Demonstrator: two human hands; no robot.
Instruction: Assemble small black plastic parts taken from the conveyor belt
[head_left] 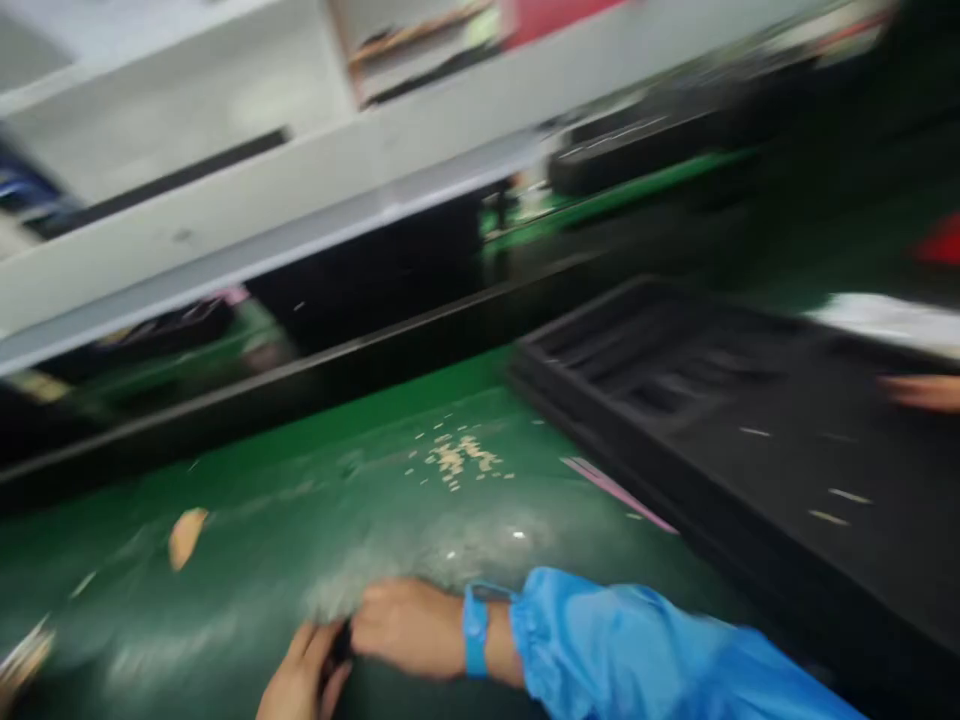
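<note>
My left hand [298, 675] is at the bottom edge, with thumb and fingers closed around a small black piece [342, 641]. Right beside it, my right hand [409, 625] has its fingers curled in against the same piece; its fingertips are hidden and blurred. A blue wristband [475, 632] and a blue sleeve [607, 640] cover the right wrist and forearm. Both hands are low over the green tabletop [247, 610]. Farther back on it lies a scattered pile of small pale bits [459, 458].
A large black tray [750, 470] with a few pale slivers stands at the right; another person's hand [926, 392] reaches over it. A pink strip [622, 494] lies along its edge. A tan piece [185, 537] rests at left. A white shelf [315, 190] runs across the back.
</note>
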